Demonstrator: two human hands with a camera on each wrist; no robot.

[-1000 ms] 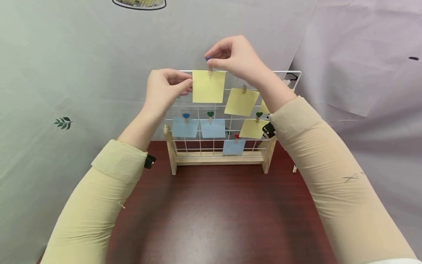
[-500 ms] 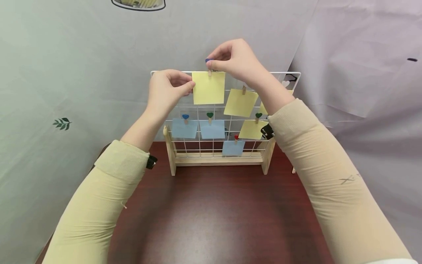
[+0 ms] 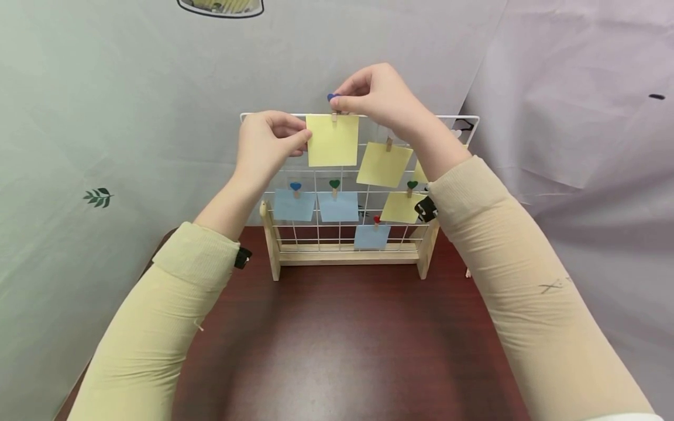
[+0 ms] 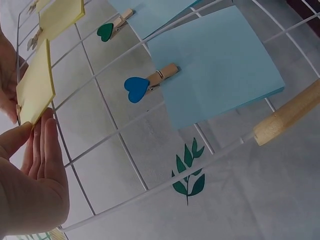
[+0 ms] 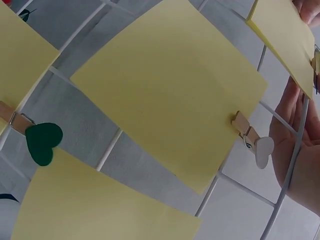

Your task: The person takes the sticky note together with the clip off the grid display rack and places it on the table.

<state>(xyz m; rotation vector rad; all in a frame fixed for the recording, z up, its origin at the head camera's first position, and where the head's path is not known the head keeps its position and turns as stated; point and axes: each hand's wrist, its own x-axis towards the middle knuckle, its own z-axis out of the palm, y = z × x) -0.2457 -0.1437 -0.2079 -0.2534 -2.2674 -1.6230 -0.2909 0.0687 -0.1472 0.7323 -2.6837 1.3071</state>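
The yellow note hung at the wire grid's top rail, its left edge pinched by the left hand while the right hand squeezed the blue-heart clip, which I judged should grip rail and paper squarely.

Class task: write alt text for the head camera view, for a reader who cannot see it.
A right hand pinches a blue-heart clothespin onto a yellow note at the top of a white wire grid, while the left hand holds the note's edge.

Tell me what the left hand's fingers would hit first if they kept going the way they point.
The left hand points right, so likely the yellow note it already pinches at the edge.
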